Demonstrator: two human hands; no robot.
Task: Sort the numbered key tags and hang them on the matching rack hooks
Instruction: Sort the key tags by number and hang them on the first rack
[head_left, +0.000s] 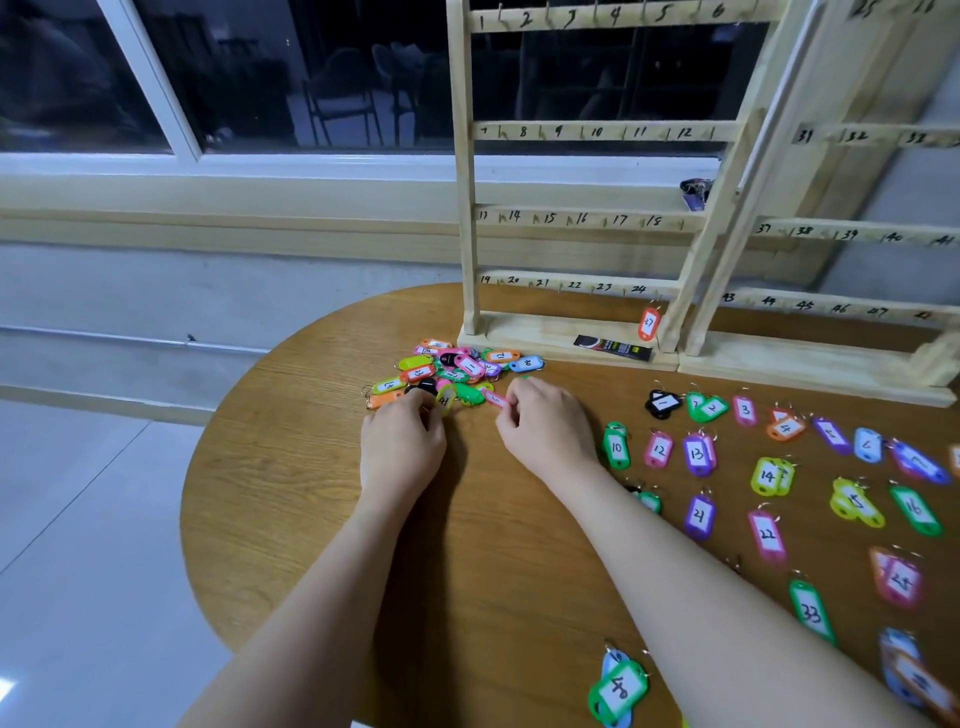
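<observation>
A pile of unsorted coloured key tags (457, 371) lies on the round wooden table (291, 467), in front of the left wooden rack (465, 171). My left hand (402, 441) pinches a yellow tag marked 41 (444, 401) at the pile's near edge. My right hand (545, 426) grips a pink tag (494, 398) by its end. To the right, several tags lie spread out by number, among them a green 10 (616, 447) and a pink 12 (658, 450). One orange tag (649, 323) hangs at the rack's bottom right hook.
A second numbered rack (852, 234) stands at the right, touching the first. A small black packet (613, 348) lies on the rack base. A green tag marked 40 (619, 688) sits near the table's front edge. Window and wall lie behind the table.
</observation>
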